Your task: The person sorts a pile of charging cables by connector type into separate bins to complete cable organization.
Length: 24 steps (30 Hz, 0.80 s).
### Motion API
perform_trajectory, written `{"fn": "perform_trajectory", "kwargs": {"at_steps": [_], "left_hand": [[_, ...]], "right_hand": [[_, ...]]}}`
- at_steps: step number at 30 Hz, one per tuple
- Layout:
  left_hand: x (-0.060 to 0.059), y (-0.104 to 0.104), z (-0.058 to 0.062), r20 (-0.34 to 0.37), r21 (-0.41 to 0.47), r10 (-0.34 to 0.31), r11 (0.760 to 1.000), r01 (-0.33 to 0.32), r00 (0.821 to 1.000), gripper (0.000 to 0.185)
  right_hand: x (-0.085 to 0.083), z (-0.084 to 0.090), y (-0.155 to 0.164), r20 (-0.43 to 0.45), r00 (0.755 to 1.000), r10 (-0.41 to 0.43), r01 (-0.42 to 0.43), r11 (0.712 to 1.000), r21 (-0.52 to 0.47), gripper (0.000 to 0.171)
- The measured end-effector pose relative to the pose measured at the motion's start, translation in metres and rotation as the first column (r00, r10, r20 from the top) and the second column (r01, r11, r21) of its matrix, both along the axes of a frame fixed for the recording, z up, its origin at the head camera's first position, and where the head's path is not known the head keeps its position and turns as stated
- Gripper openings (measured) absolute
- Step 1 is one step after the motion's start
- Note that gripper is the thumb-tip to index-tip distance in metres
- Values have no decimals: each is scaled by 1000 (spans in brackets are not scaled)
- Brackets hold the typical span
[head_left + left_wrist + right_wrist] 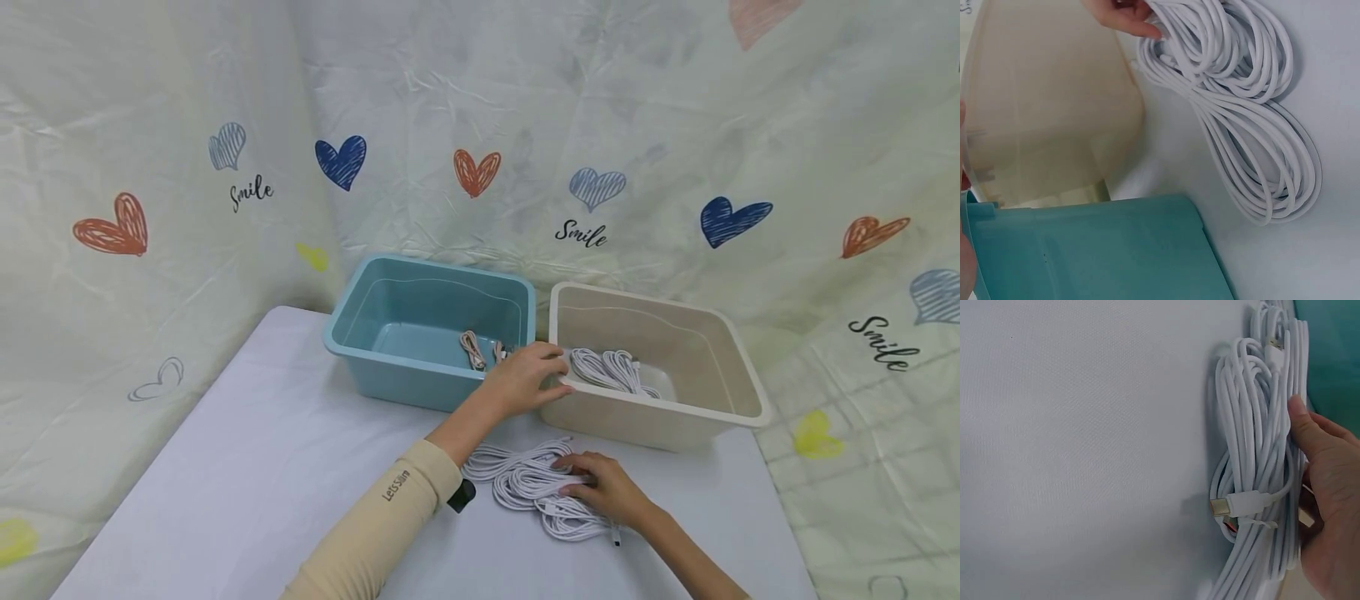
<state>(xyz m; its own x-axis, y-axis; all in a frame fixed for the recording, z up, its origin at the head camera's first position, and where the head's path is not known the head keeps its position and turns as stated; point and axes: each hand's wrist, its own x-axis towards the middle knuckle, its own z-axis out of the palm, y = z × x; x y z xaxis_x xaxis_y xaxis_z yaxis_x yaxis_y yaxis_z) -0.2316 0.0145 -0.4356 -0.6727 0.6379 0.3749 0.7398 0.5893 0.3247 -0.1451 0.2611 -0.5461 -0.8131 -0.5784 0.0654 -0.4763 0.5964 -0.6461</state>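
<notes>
Several coiled white cables (525, 479) lie in a pile on the white table, in front of two bins. My right hand (609, 490) grips a coiled cable bundle (1250, 425) at the pile's right side, thumb on the near face and fingers behind it. A USB-C plug (1221, 507) sticks out from the coils. My left hand (525, 379) hangs over the gap between the bins, fingers loosely bent and tips close to the beige bin's (652, 408) corner; whether they touch it is unclear. In the left wrist view only slivers of its fingers show.
A teal bin (405, 360) stands at the back left with small, thin tied cables (472, 350) inside. Coiled white cables (611, 369) lie inside the beige bin. Behind both hangs a pale curtain (420, 200) printed with hearts.
</notes>
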Motion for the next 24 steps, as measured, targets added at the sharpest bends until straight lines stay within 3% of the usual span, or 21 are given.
{"fn": "perform_trajectory", "kwargs": {"at_steps": [8, 14, 24], "left_hand": [[0, 0, -1, 11, 12, -2, 1000, 2, 1000, 28], [-1, 0, -2, 10, 15, -7, 1000, 6, 1000, 30], [-2, 0, -2, 8, -9, 4, 1000, -4, 1000, 31]], "right_hand": [[1, 9, -2, -5, 999, 38, -38, 998, 49, 25], [1, 16, -4, -56, 995, 85, -81, 994, 73, 21], [3, 35, 3, -16, 998, 62, -60, 995, 78, 25]]}}
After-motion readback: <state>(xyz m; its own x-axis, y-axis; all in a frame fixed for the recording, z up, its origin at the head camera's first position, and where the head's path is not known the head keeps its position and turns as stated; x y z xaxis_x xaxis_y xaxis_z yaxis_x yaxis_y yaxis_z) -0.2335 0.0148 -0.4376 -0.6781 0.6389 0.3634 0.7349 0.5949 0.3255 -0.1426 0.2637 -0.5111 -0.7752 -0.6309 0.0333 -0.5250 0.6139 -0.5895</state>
